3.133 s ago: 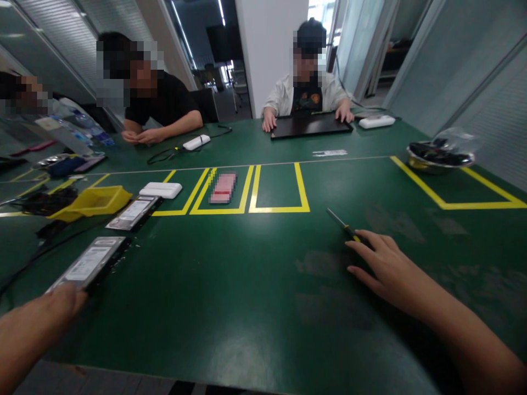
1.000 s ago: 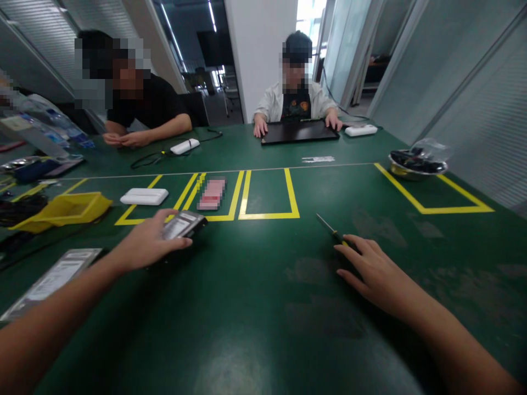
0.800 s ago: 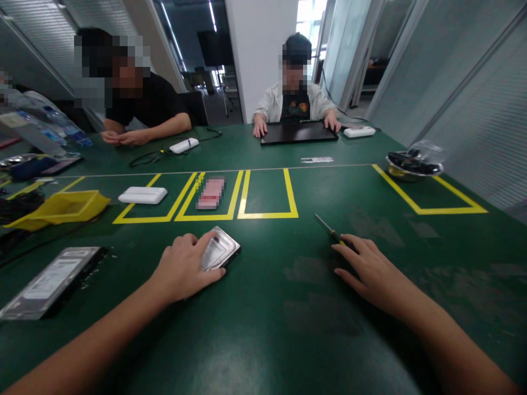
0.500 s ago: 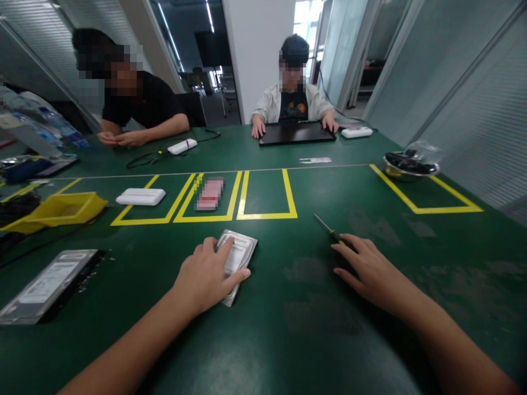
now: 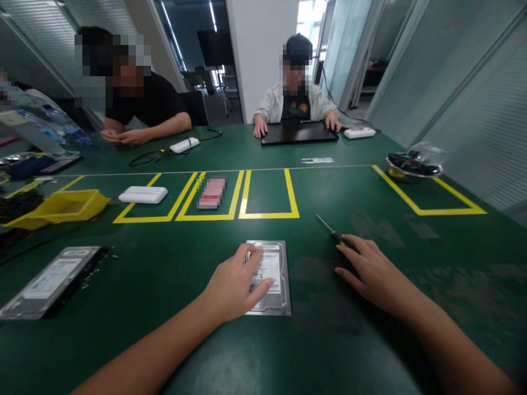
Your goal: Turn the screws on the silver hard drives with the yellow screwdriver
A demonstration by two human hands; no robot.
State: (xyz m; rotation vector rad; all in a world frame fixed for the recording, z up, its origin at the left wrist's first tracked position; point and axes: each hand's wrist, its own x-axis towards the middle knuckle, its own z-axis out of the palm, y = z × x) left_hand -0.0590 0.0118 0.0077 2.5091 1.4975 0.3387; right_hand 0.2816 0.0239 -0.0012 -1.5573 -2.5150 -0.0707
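Observation:
A silver hard drive (image 5: 276, 274) with a white label lies flat on the green table in front of me. My left hand (image 5: 236, 285) holds it from its left side, with thumb and fingertips on its top face. The hand covers the drive's left part. To the right, a thin screwdriver (image 5: 326, 225) with a dark and yellow handle points away from me and to the left. My right hand (image 5: 364, 266) has its fingers around the handle, the thumb apart from it. The handle's rear end is hidden under the hand.
A larger drive in a clear case (image 5: 49, 282) lies at left, with a yellow bin (image 5: 78, 206) behind. Yellow tape (image 5: 267, 215) marks areas holding a white device (image 5: 143, 194) and a pink item (image 5: 212, 193). A metal bowl (image 5: 414, 174) stands far right. Two people sit opposite.
My left hand has moved right together with the hard drive, which has turned from slanted to nearly square to me. My right hand and the screwdriver have hardly moved.

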